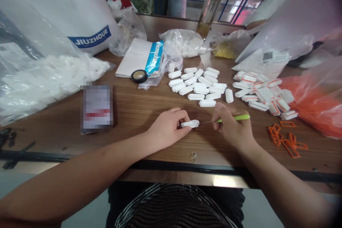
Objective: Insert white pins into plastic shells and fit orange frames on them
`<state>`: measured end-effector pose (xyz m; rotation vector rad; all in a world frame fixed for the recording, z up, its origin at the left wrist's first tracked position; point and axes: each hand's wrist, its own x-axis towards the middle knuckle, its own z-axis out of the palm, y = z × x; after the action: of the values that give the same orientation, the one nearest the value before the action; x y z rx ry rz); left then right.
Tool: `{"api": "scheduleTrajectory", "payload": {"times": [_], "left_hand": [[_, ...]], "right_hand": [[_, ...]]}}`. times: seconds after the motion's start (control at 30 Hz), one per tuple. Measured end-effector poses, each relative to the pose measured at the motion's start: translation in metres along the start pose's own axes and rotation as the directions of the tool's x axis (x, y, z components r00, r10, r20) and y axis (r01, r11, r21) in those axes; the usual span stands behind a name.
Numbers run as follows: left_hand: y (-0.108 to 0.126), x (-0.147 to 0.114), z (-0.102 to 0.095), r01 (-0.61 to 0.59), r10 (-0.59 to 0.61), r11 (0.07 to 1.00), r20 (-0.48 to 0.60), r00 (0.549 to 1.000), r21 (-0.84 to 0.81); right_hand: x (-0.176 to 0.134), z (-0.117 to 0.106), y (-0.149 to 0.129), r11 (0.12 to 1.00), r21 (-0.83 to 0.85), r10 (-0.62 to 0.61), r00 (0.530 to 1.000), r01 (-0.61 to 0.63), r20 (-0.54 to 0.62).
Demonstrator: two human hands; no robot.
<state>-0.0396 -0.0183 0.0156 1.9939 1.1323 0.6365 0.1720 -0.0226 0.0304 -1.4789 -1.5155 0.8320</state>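
Note:
My left hand point(171, 126) pinches a small white plastic part point(190, 124) with a row of tiny holes, just above the table. In my right hand point(233, 124) is a thin metal pick with a green handle point(242, 117). Its fine tip meets the right end of the white part; whether it goes inside, I cannot tell. Beyond my hands lies a group of similar white parts point(201, 88). Further right is a pile of white parts with orange bands point(264, 94). Loose orange rectangular rings point(290, 146) lie beside my right forearm.
At left are a blurred-out box point(96, 108) and a large bag of white pieces point(53, 78). A black tape roll point(139, 76) rests on a booklet point(133, 57). Bags stand along the back, near a bottle point(210, 12). A bag of orange pieces point(320, 103) sits right.

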Motion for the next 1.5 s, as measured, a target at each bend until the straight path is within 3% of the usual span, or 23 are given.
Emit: {"api": "scheduleTrajectory", "payload": {"times": [0.2,0.4,0.67,1.03,1.33,1.5], "left_hand": [[-0.001,0.0,0.001,-0.008,0.008,1.0,-0.004,1.0,-0.004],[-0.002,0.0,0.001,-0.013,0.013,1.0,-0.009,1.0,0.009],[0.001,0.0,0.0,0.0,0.0,1.0,0.001,1.0,0.007],[0.002,0.0,-0.001,-0.002,0.002,1.0,0.006,1.0,0.007],[0.002,0.0,0.001,0.001,-0.001,1.0,-0.013,1.0,-0.004],[0.001,0.0,0.001,-0.009,0.009,1.0,-0.014,1.0,0.002]], "right_hand": [[0.0,0.002,-0.005,0.991,-0.135,0.016,0.999,-0.011,0.033],[0.002,-0.001,0.003,0.999,0.013,0.05,0.999,-0.05,0.009],[0.003,-0.001,-0.001,0.995,0.024,0.092,0.996,-0.092,0.007],[0.003,-0.001,-0.004,0.996,-0.089,0.025,1.0,-0.026,-0.006],[-0.01,0.008,-0.015,0.948,-0.266,-0.182,0.983,0.175,-0.001],[-0.008,0.003,-0.009,0.987,-0.115,-0.115,0.993,0.113,-0.011]]}}
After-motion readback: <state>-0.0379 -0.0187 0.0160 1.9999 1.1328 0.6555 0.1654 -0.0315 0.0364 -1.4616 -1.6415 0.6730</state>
